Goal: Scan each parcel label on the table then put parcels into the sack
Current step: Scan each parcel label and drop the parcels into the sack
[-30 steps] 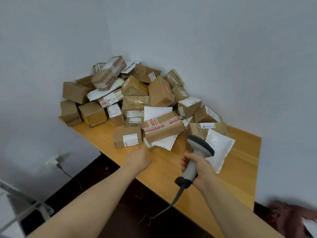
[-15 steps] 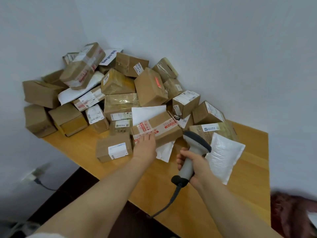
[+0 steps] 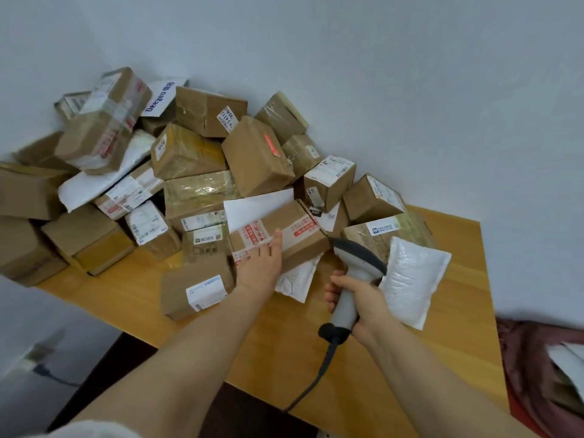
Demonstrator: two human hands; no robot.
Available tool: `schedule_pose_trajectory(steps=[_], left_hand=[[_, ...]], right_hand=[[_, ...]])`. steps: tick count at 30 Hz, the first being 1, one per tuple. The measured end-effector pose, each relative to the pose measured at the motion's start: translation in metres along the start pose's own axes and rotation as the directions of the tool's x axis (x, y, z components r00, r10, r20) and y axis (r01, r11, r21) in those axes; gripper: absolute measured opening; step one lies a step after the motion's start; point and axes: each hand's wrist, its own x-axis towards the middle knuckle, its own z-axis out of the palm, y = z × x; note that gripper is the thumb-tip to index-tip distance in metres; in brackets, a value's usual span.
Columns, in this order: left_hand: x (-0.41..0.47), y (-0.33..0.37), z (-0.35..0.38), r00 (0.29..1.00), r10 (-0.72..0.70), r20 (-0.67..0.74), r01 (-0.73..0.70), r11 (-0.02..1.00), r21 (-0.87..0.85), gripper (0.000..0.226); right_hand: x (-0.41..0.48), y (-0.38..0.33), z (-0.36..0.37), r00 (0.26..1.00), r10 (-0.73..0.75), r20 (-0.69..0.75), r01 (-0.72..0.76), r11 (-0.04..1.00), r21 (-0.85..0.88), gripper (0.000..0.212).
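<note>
Where left hand (image 3: 259, 269) hides box (image 3: 298, 245) print, right hand (image 3: 368, 303) grips scanner (image 3: 357, 257)

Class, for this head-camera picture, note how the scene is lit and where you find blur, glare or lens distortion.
Head view: soft, even light, only faint shadows under the parcel pile; glare on the tape-wrapped box; the wall socket and left-edge boxes smear and stretch from the wide lens; the scanner at centre is sharp.
</note>
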Motion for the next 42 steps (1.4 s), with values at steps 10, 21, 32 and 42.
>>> schedule_pose_trajectory(steps=[10, 21, 32, 42], left_hand=[[0.004, -0.039, 0.016, 0.983, 0.18, 0.043, -0.183, 0.98, 0.078, 0.096], [0.005, -0.079, -0.044, 0.978, 0.053, -0.2, -0.136, 0.894, -0.427, 0.064], [-0.041, -0.148, -0.105, 0.959, -0.277, -0.06, 0.048, 0.366, -0.929, 0.047], [-0.075, -0.171, -0.135, 0.949, -0.313, -0.032, 0.101, 0.399, -0.911, 0.036]], right_hand=[[-0.036, 0.044, 0.046, 0.992, -0.07, -0.107, 0.076, 0.996, 0.054, 0.008], [-0.071, 0.069, 0.077, 0.976, -0.152, -0.159, 0.162, 0.985, 0.053, 0.011], [-0.101, 0.048, 0.106, 0.957, -0.289, 0.029, 0.29, 0.948, -0.133, 0.015], [-0.117, 0.042, 0.114, 0.94, -0.287, 0.186, 0.341, 0.747, -0.57, 0.019]])
